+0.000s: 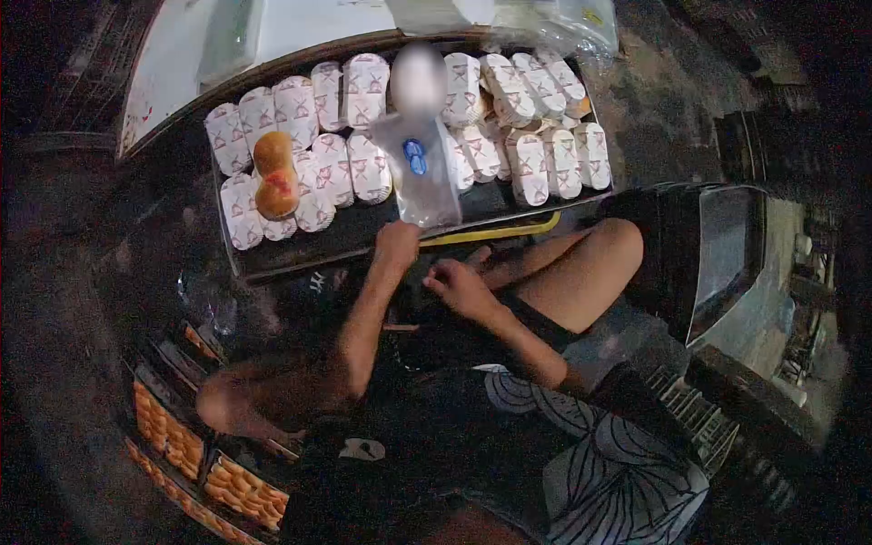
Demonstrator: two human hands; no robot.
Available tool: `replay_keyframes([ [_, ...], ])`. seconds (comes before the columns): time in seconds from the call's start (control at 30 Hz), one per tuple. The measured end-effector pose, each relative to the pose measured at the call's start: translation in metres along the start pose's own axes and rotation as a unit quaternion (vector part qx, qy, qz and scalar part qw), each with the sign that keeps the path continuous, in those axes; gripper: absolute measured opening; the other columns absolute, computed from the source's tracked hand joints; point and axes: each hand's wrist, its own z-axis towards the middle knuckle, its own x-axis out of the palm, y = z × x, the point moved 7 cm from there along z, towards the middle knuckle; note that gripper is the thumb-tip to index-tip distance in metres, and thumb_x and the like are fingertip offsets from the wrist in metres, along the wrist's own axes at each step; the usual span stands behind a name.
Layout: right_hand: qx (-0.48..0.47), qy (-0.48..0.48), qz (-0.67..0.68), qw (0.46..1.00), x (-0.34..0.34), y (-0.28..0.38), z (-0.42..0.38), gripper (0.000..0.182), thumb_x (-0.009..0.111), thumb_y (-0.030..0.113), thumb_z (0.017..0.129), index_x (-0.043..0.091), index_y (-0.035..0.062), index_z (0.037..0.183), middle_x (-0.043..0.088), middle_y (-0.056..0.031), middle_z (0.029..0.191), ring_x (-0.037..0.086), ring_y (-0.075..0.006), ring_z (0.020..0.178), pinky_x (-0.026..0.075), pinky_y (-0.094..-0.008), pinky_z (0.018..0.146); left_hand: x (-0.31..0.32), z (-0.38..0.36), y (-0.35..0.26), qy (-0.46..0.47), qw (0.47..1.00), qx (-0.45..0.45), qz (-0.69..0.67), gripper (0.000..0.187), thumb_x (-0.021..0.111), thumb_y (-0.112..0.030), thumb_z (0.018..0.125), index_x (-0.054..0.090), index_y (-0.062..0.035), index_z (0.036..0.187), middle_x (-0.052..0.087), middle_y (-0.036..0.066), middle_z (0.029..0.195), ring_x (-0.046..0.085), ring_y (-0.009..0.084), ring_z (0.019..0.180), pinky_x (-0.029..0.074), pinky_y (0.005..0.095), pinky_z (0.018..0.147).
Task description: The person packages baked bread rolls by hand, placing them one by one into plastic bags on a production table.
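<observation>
A clear plastic bag (427, 195) with a blue printed mark lies across the near middle of a dark tray (313, 257). My left hand (397, 243) is closed at the bag's near left corner and appears to grip it. Just to the right, my right hand (457, 283) hovers above my lap, apart from the bag. Its fingers are curled in, and nothing shows between them. Oblong packs in white, red-printed paper (366, 89) cover much of the tray in two rows. On the left ones rests a pair of joined brown buns (275, 173) with a red patch.
Behind the tray is a white surface (318, 20) with clear plastic wrapping (554, 27) at its right. A yellow bar (490, 232) runs along the tray's near edge. Trays of golden buns (245, 490) stand low at the left, and a dark crate (727, 245) is at the right.
</observation>
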Motion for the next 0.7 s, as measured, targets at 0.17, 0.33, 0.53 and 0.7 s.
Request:
replay_keyframes([
  [0.17, 0.034, 0.062, 0.020, 0.997, 0.006, -0.005, -0.004, 0.030, 0.055, 0.029, 0.077, 0.053, -0.0003, 0.084, 0.057, -0.0207, 0.080, 0.053, -0.0375, 0.080, 0.040, -0.0432, 0.073, -0.023, -0.026, 0.007, -0.103, 0.990, -0.016, -0.091, 0.008, 0.052, -0.008, 0.070, 0.059, -0.0045, 0.072, 0.058, 0.014, 0.075, 0.056, 0.0308, 0.079, 0.044, 0.0417, 0.066],
  [0.33, -0.015, 0.069, -0.012, 0.997, 0.006, 0.018, 0.003, 0.031, 0.055, 0.030, 0.077, 0.053, -0.0010, 0.081, 0.055, -0.0219, 0.075, 0.054, -0.0372, 0.079, 0.040, -0.0429, 0.071, 0.003, -0.017, 0.016, -0.042, 0.994, 0.051, 0.087, 0.019, 0.055, -0.016, 0.072, 0.059, -0.0045, 0.087, 0.059, 0.013, 0.082, 0.056, 0.0308, 0.079, 0.044, 0.0388, 0.070],
  [0.53, -0.036, -0.157, 0.006, 0.987, -0.019, 0.026, 0.008, 0.019, 0.051, 0.017, 0.079, 0.051, -0.0011, 0.085, 0.053, -0.0217, 0.070, 0.055, -0.0374, 0.064, 0.043, -0.0412, 0.059, -0.079, -0.064, -0.019, -0.121, 0.947, 0.012, -0.297, 0.017, 0.058, -0.014, 0.073, 0.061, -0.0022, 0.084, 0.061, 0.012, 0.080, 0.059, 0.0274, 0.073, 0.046, 0.0331, 0.064],
  [0.7, 0.031, -0.032, 0.145, 0.988, -0.018, 0.021, 0.046, 0.013, 0.046, 0.011, 0.080, 0.051, 0.0007, 0.086, 0.054, -0.0159, 0.065, 0.056, -0.0249, 0.053, 0.043, -0.0392, 0.050, -0.107, -0.093, -0.011, -0.336, 0.862, -0.063, -0.376, 0.011, 0.056, -0.008, 0.075, 0.060, -0.0009, 0.082, 0.059, 0.010, 0.080, 0.057, 0.0209, 0.071, 0.045, 0.0275, 0.065],
])
